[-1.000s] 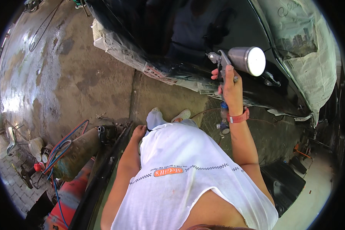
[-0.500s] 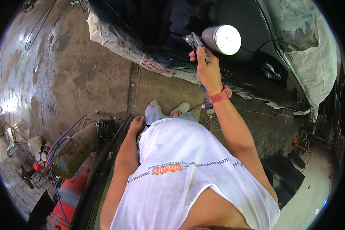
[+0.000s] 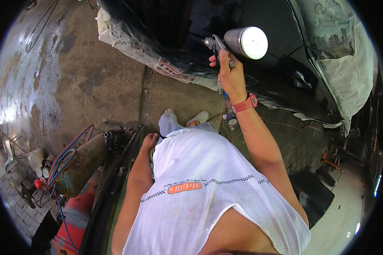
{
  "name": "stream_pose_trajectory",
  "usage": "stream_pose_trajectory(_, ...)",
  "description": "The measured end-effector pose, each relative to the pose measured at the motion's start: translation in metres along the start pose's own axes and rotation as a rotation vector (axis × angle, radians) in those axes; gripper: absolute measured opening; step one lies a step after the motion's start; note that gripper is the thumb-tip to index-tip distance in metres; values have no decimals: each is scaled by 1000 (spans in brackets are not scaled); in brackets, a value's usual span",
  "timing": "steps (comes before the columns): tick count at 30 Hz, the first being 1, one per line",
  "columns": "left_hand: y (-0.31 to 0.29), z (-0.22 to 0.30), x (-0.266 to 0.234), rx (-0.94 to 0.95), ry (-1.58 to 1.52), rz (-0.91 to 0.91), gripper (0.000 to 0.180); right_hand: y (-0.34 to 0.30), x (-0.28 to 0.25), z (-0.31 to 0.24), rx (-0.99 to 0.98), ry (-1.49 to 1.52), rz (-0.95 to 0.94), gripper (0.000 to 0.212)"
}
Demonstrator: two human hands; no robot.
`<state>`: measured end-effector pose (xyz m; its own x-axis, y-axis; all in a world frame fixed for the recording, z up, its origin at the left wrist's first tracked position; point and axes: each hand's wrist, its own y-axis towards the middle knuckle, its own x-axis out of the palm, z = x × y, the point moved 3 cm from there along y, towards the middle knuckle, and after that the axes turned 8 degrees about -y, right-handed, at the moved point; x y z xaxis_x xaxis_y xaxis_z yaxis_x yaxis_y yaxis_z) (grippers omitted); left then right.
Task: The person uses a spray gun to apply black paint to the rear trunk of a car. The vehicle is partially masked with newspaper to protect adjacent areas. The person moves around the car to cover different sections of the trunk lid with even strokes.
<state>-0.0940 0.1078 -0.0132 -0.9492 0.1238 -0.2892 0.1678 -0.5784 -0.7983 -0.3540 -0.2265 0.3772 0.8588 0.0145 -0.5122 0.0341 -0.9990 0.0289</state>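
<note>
My right hand [image 3: 232,74] is wrapped round the grip of a metal spray gun [image 3: 219,44], held out in front of a glossy black car panel [image 3: 178,29]. A silvery cylindrical paint cup with a white top [image 3: 254,43] sits on the gun. The nozzle end points up and to the left, over the black surface; I see no spray. Low at my side, my left hand [image 3: 149,141] has its fingers curled beside a dark strap or cord [image 3: 162,136]. What it holds, if anything, is hidden.
Newspaper masking [image 3: 136,53] lines the panel's lower edge, and more paper [image 3: 349,76] covers the right part. A door handle [image 3: 301,79] stands out. At left are a rusty gas cylinder [image 3: 83,170], a red cylinder [image 3: 78,212], hoses [image 3: 66,159] and a dark beam [image 3: 102,204].
The view has shifted slightly, and my left hand sits a little lower and further left in it. My right hand keeps its hold on the spray gun, almost in the same place.
</note>
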Motion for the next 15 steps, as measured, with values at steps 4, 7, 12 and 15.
stream_pose_trajectory(4,1,23,-3,45,-4,12,50,-3,4,6,47,2,-52,58)
stream_pose_trajectory(7,9,30,-2,59,-44,9,50,-7,7,12,54,-33,-61,55)
stream_pose_trajectory(12,22,25,3,93,-13,-2,49,-10,15,20,46,-24,-13,51)
stream_pose_trajectory(15,32,8,8,135,90,35,53,-14,14,11,105,-5,8,51)
